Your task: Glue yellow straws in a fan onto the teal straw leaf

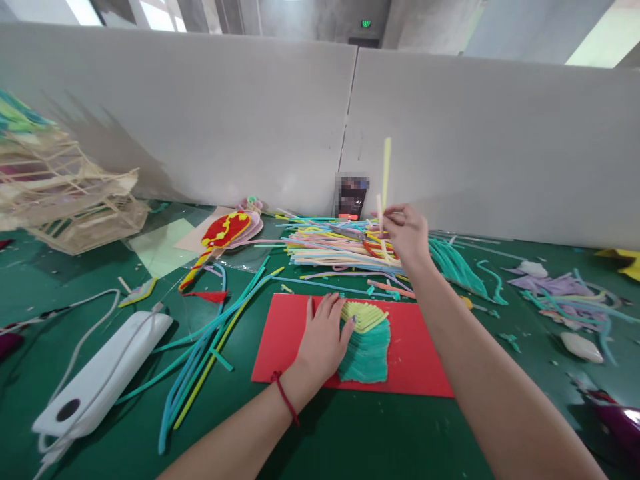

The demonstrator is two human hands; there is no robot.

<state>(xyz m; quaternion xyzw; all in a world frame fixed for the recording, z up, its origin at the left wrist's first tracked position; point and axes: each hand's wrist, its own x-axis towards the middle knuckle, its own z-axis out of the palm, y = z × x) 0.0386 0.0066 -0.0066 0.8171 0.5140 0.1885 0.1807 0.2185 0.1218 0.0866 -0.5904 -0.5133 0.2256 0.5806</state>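
My left hand (325, 333) lies with its fingers spread on a red card (420, 353), touching the left side of a piece laid on it. That piece has a yellow ribbed top (367, 316) and a teal ribbed part (367, 357) below. Above the far edge of the card, my right hand (407, 233) pinches a pale yellow chenille stem (387, 167) that stands nearly upright. A paler cream length (381, 217) shows at the same fingertips; whether it is part of the same stem I cannot tell. Behind it lies a pile of coloured chenille stems (335, 257).
Scissors (347, 232) rest on the pile; a phone (351, 198) leans on the white partition (200, 120). Left are loose blue stems (187, 360), a white corded device (103, 377), a red-yellow fan shape (226, 230) and a stick model (75, 213). Purple-handled tool (620, 427) lies right.
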